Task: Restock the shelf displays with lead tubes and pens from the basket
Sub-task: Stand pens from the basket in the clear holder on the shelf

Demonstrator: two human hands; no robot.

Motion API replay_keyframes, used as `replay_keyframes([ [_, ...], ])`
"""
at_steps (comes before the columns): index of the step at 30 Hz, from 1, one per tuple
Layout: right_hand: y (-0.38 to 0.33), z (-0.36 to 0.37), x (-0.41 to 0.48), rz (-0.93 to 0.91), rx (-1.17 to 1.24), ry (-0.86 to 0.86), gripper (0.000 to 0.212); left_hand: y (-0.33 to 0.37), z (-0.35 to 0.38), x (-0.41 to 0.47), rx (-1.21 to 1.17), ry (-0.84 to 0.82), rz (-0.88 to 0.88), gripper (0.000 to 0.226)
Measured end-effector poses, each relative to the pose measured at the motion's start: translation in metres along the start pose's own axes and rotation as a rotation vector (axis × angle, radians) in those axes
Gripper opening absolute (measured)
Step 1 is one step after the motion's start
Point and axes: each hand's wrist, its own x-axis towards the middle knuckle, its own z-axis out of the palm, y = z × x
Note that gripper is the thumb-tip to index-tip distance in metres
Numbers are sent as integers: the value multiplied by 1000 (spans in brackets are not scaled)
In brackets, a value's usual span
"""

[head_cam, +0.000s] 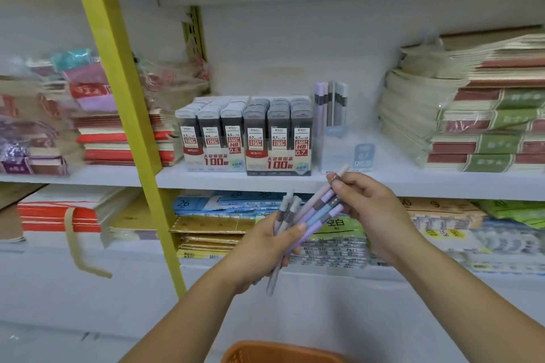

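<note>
pens (320, 211) fanned between our two hands | left hand (265, 253) grips their lower ends | right hand (371, 209) pinches the upper ends | bundle below-right of shelved lead tubes (247, 130) | basket (277, 352) beneath our arms

Both hands on the pens (309, 215) — left hand (265, 250) gripping the bundle, right hand (368, 209) pinching one; lead tubes (247, 130) on the shelf (88, 175).

left hand (265, 247), right hand (371, 212) (both curled)
</note>
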Motion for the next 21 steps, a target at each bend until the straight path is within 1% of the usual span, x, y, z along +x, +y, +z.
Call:
replay_keyframes([
  [3,-9,-1,-4,-88,-98,23,14,5,1,0,-21,20,39,8],
  [5,-24,0,-4,-187,-104,35,14,14,1,1,-36,35,81,6],
  [8,-62,-4,9,-354,-88,110,10,32,-5,10,-73,45,141,10],
  [10,-94,-12,26,-450,-30,168,9,47,-12,17,-100,81,167,10],
  [13,-136,-25,60,-568,-16,200,17,71,-25,32,-94,157,218,21],
  [16,-152,-33,96,-597,-186,163,36,93,-38,47,-115,214,252,24],
  [19,-147,-34,123,-537,-423,116,53,111,-51,60,-176,274,252,25],
  [20,-143,-33,130,-522,-496,100,55,114,-54,63,-199,288,257,23],
  [21,-138,-32,137,-512,-560,86,51,117,-56,65,-207,302,267,23],
])
